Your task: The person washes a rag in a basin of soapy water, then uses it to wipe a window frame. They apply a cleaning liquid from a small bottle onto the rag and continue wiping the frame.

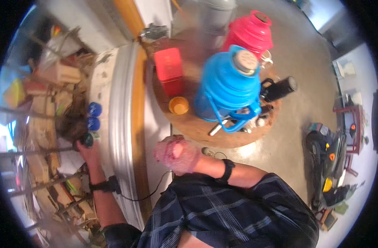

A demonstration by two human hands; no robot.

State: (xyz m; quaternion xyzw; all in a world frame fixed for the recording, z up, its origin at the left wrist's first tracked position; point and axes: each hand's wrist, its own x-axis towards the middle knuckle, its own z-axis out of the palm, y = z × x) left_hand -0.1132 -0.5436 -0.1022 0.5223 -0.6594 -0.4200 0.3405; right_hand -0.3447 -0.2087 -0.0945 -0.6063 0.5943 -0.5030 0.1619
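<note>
My left hand [88, 153] reaches to the windowsill at the left, its fingers closed around a small dark green round-topped object [87, 139], which they partly hide. Two blue round caps [94, 116] sit on the sill just beyond it. In front of my body, near the edge of the round wooden table [222, 141], my right hand is bunched in a crumpled pink cloth [176, 155]. The cloth covers most of its fingers. On the table stand a large blue thermos flask [228, 84], a red box [169, 70] and a small orange cup [179, 106].
A pink thermos flask [250, 35] and a blurred grey container [217, 18] stand behind the blue one. A black bottle [282, 88] is at the table's right. Window bars [36, 151] cross the left, with wood scraps beyond. A dark scooter [331, 153] stands far right.
</note>
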